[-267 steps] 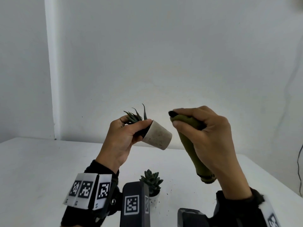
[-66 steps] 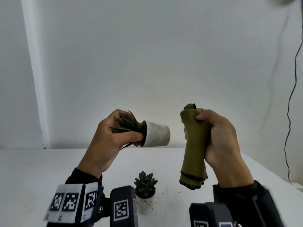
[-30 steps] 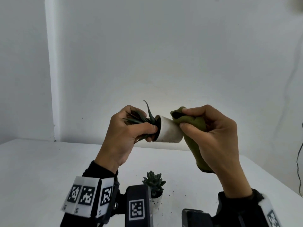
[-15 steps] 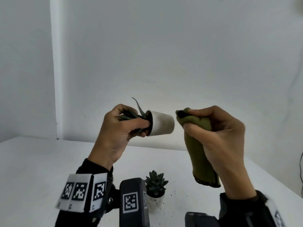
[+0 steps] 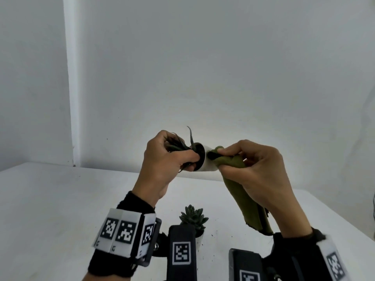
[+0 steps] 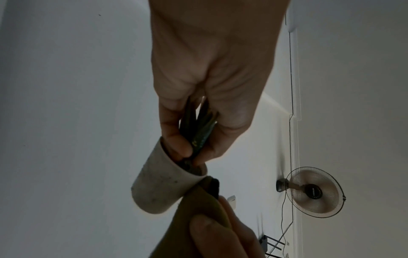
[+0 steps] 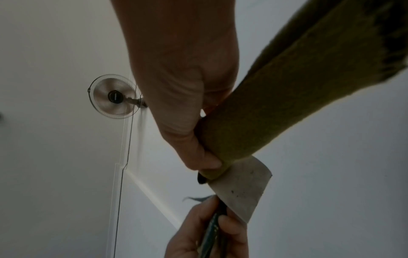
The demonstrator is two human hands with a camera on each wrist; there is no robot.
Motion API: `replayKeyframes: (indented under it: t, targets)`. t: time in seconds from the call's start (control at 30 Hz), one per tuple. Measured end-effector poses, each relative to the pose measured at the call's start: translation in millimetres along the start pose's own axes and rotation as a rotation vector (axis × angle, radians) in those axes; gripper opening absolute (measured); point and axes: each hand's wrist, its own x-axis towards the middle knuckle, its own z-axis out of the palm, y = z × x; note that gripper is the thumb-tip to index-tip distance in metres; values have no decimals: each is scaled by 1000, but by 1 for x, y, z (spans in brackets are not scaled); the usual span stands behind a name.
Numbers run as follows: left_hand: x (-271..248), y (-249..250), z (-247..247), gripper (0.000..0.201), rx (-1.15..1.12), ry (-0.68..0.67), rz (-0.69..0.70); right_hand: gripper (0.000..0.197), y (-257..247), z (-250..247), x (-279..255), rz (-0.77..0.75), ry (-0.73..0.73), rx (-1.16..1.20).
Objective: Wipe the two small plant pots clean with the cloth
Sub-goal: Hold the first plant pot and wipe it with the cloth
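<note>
Head view: my left hand [image 5: 166,159] grips the pot [image 5: 209,166] by its leaves, sideways; my right hand [image 5: 257,169] presses the cloth [image 5: 235,161] at its 3 o'clock. Second pot [image 5: 197,238] stands below.

Wrist views: specks remain; the leaves could tear, dropping it.

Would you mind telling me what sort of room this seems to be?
Probably a plain indoor room set up for recording, not a garden or workshop: bare white walls, a white table and a wall-mounted fan with its cord running along the wall.
</note>
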Motion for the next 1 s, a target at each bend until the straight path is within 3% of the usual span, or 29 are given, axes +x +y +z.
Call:
replayKeyframes:
  t: [0.23, 0.37, 0.57, 0.7, 0.8, 1.0]
  targets:
    - [0, 0, 4, 29, -80, -66, -60, 33, 1, -16, 1, 0, 221, 93]
    - [-4, 2, 11, 29, -78, -83, -43, 34, -1, -8, 1, -52, 186, 73]
    - [0, -2, 13, 29, -105, 116, 47, 30, -3, 2, 0, -10, 98, 103]
    - [3, -1, 7, 28, -238, 203, -24, 35, -5, 7, -2, 19, -24, 77]
    - [4, 2, 0, 33, -240, 218, -74, 44, -2, 5, 0, 28, 44, 44]
    - [4, 8, -9, 40, -306, 157, -162, 38, -6, -16, 1, -8, 197, 100]
